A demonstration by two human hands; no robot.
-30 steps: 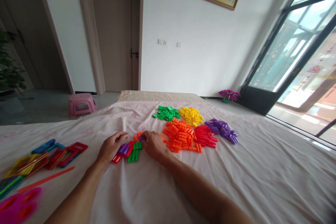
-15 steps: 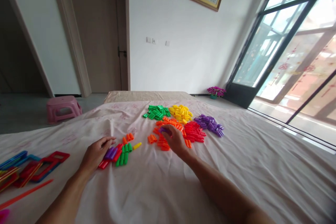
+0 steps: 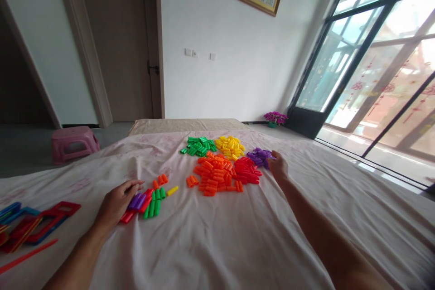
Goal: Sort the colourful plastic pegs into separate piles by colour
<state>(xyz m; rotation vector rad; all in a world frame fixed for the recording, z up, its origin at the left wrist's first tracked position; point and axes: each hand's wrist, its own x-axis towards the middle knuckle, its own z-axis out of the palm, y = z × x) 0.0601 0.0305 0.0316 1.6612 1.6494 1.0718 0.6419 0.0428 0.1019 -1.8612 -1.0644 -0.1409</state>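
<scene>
At twelve o'clock the piles were green (image 3: 199,146), yellow (image 3: 230,147), orange (image 3: 214,173) and red (image 3: 247,171); toward one, purple (image 3: 260,157). The cloth (image 3: 272,235) was pale pink with faint rosy floral patches, the stool (image 3: 74,144) at ten dusty pink.

On the cloth (image 3: 238,235), the middle heap (image 3: 212,174) has other heaps behind it and on its right. The back left heap (image 3: 199,146) and the back right heap (image 3: 230,147) lie side by side. The near right heap (image 3: 247,171) is next to the middle heap, and the far right heap (image 3: 260,157) lies past it, by the right hand (image 3: 278,166). A bunch of tubes (image 3: 154,204) lies to the left, beside the left hand (image 3: 116,199). The frames (image 3: 56,222) lie farthest left, with a stick (image 3: 29,255) in front.
</scene>
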